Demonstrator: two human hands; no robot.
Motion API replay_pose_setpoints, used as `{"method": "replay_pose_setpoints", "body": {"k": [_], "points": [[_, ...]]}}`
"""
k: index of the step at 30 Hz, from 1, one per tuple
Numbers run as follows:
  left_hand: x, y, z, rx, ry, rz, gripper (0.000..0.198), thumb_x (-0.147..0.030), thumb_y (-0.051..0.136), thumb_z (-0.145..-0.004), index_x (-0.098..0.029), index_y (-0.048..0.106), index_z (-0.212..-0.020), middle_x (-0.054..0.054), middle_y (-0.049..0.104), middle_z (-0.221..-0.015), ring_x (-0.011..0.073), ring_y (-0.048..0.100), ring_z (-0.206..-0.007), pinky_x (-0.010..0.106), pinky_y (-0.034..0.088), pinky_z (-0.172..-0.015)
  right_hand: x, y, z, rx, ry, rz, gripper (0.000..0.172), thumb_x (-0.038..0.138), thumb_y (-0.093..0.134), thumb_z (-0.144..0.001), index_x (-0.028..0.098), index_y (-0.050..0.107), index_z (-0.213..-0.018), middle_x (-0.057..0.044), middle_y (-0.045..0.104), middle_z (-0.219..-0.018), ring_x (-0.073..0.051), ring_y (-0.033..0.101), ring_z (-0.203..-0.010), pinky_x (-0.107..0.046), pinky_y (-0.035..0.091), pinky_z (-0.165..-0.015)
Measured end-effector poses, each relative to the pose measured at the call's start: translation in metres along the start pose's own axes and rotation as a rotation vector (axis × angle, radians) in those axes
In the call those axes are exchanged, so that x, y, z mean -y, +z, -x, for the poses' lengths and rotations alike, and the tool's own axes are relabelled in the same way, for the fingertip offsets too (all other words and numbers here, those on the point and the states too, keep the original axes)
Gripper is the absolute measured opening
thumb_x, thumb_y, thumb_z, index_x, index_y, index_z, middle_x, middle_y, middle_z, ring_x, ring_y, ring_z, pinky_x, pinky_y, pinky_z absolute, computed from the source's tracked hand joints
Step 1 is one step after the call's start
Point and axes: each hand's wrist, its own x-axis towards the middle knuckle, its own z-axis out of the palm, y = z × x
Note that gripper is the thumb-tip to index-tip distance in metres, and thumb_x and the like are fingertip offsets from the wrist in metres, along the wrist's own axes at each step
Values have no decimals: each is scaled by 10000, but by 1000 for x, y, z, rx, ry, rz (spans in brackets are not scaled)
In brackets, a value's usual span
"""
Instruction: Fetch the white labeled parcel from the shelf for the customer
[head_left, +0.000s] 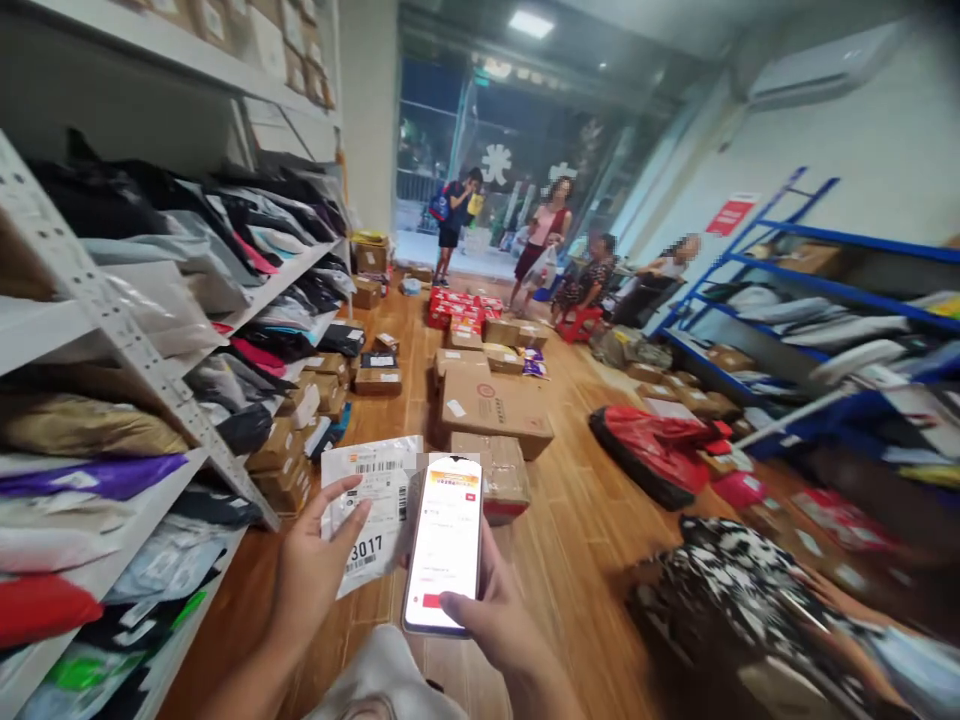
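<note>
My left hand (315, 540) pinches a flat white parcel (379, 500) that carries a shipping label with barcodes and the printed number 3017. Close beside it, my right hand (502, 610) grips a smartphone (442, 545) held upright, its bright screen facing me. The right thumb rests on or just over a red button at the bottom of the screen. The screen's small text is too blurred to read. Both things are held up in front of me above the wooden floor, and the parcel's right edge lies near the phone's left side.
Shelves (150, 390) full of bagged parcels line the left. Cardboard boxes (495, 405) run down the middle of the floor. Blue shelving (825, 270) stands at the right, with a person in patterned clothing (735, 590) nearer. Several people are near the glass front.
</note>
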Motion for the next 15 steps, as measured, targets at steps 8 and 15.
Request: {"method": "replay_pose_setpoints", "body": {"k": [8, 15], "points": [[-3, 6, -31, 206, 27, -42, 550, -504, 694, -633, -182, 644, -1076, 100, 703, -1056, 269, 654, -970, 344, 546, -801, -11, 23, -1, -202, -64, 7, 936, 309, 824, -581, 254, 286, -1345, -120, 589, -1258, -302, 612, -1072, -414, 511, -838], [-10, 30, -38, 336, 2, 0, 522, -482, 709, -613, -167, 652, -1025, 88, 727, -956, 244, 687, -827, 291, 575, -634, -11, 16, 3, -384, -73, 13, 994, 310, 823, -588, 239, 222, -1376, -130, 637, -1195, -300, 617, -1073, -441, 507, -878]]}}
